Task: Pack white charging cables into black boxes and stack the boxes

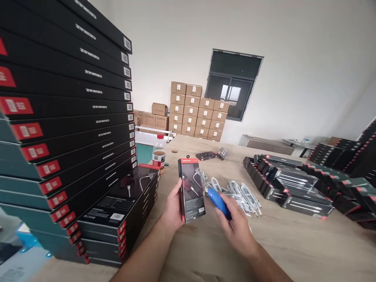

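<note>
My left hand is closed round the left side of a black and red cable box, held upright with its printed face toward me. Just right of the box, my right hand grips a blue tool whose tip points toward the box without visibly touching it; the kind of tool is hard to make out. Behind the tool, coiled white cables lie in a pile on the wooden table.
Tall stacks of black boxes rise at the left, beside a lower stack. A red-capped bottle stands behind them. More packaged boxes fill the right side. Two small boxes lie farther back.
</note>
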`<state>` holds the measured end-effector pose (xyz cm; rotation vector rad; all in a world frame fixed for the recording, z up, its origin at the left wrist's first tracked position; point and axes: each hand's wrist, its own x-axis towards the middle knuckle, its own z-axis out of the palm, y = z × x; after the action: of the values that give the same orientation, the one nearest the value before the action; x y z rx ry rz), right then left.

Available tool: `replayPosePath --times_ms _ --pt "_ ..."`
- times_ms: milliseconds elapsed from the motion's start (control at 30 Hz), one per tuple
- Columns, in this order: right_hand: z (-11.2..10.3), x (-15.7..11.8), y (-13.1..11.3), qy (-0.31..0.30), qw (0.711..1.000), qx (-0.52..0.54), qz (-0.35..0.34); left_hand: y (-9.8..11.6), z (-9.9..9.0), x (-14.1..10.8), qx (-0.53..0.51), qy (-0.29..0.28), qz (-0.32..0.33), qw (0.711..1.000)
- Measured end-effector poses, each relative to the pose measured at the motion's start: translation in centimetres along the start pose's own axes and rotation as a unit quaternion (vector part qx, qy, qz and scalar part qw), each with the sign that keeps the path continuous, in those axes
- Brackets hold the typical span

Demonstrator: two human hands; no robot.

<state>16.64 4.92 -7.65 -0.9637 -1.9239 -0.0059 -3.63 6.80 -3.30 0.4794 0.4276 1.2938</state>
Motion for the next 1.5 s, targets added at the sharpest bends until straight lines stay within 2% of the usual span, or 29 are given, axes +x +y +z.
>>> replayPosePath --times_ms 133,333,567,833,1200,1333,1500 --pt "-1.6 -0.5 -1.1 -0.062 0.998 -0.001 -0.012 0.1 0.1 0.0 -0.016 -0.009 0.008 1.0" --pt "-1.6 -0.1 -1.2 -0.072 0.997 -0.01 -0.024 0.3 0.2 -0.4 -0.031 -0.014 0.035 0.999" --pt "-1.5 -0.4 -1.7 -0.095 0.995 -0.024 -0.029 0.4 -0.1 -0.4 -0.027 -0.047 0.015 0.998" --pt "-1.0 -0.6 -1.6 -0.087 0.996 -0.007 -0.036 0.4 0.5 -0.7 -0.036 0.002 0.026 0.999" --pt "-0.9 -0.7 -1.7 -0.079 0.996 -0.01 -0.033 0.1 0.1 -0.4 -0.033 -0.015 0.034 0.999" --pt "-0.7 -0.7 -1.8 -0.069 0.997 -0.007 -0.024 0.0 0.0 -0.5 -0.024 -0.009 0.02 0.999" --pt "-1.0 -0.4 -1.1 -0.015 1.0 -0.003 0.027 -0.8 -0.1 -0.6 0.006 0.003 -0.029 1.0"
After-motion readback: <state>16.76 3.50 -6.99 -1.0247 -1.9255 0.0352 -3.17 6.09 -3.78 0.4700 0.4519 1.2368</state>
